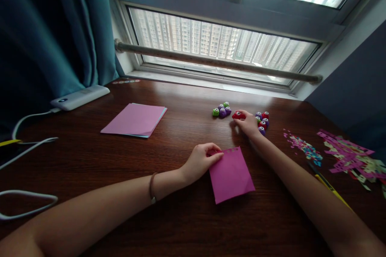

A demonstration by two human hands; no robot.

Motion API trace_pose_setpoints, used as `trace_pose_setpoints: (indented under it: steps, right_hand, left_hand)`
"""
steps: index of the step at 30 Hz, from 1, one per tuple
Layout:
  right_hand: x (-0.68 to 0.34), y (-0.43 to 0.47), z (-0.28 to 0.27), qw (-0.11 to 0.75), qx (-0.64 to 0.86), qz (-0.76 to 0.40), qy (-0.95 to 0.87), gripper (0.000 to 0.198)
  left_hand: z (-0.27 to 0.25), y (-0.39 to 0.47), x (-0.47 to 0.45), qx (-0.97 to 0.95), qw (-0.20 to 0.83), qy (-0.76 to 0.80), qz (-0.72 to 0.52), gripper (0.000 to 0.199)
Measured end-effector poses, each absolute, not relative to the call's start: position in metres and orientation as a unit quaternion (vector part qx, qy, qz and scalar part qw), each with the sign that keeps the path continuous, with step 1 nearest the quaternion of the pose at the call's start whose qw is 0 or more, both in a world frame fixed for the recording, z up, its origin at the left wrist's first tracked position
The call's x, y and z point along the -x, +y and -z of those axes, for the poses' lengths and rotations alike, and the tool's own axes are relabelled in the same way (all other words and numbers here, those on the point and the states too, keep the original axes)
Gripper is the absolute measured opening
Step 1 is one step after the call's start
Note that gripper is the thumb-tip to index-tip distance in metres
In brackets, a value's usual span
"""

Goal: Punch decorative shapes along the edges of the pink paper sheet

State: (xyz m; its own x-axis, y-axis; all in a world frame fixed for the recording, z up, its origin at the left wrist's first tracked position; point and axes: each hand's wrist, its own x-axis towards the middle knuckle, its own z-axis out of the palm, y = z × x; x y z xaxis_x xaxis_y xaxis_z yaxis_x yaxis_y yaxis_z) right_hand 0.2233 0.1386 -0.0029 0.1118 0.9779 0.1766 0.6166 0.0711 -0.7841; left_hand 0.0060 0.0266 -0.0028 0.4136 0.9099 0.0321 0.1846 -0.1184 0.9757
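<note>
My left hand [200,162] pinches the upper left corner of a magenta sheet of paper [230,178], just above the table. A row of small punched holes runs along the sheet's top edge. Farther away, my right hand [249,123] has its fingers closed around a small red craft punch [238,115]. To the left of that hand stands a cluster of green and purple craft punches [222,111]. Another group of red, purple and green craft punches [263,123] is just right of it, partly hidden behind the hand.
A stack of pink paper [135,119] lies at the left, near a white power bank [83,97] with a white cable [28,118]. At the right are paper confetti [304,146], cut paper strips [350,152] and a yellow cutter knife [331,189]. A window stands behind the table.
</note>
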Motion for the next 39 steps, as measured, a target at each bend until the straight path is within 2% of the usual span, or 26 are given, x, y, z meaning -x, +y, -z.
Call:
trace_pose_setpoints:
  steps: [4,8,12,27,39]
  right_hand:
    - [-0.237,0.075,-0.001,0.389,0.561,-0.369,-0.631,0.045]
    - [-0.251,0.027,0.003,0.401,0.53,-0.47,-0.581,0.045]
    - [-0.255,0.01,0.003,0.396,0.498,-0.522,-0.568,0.041]
    - [-0.256,0.004,0.001,0.369,0.498,-0.488,-0.614,0.04]
    - [-0.251,0.0,-0.003,0.34,0.49,-0.383,-0.705,0.029]
  left_hand:
    - [0.005,0.029,-0.007,-0.635,0.544,0.418,-0.355,0.021]
    - [0.004,0.029,-0.009,-0.623,0.561,0.419,-0.35,0.023]
    - [0.004,0.029,-0.009,-0.63,0.561,0.42,-0.335,0.024]
    - [-0.001,0.027,-0.007,-0.672,0.527,0.43,-0.293,0.022]
    - [0.0,0.028,-0.006,-0.699,0.513,0.415,-0.274,0.02]
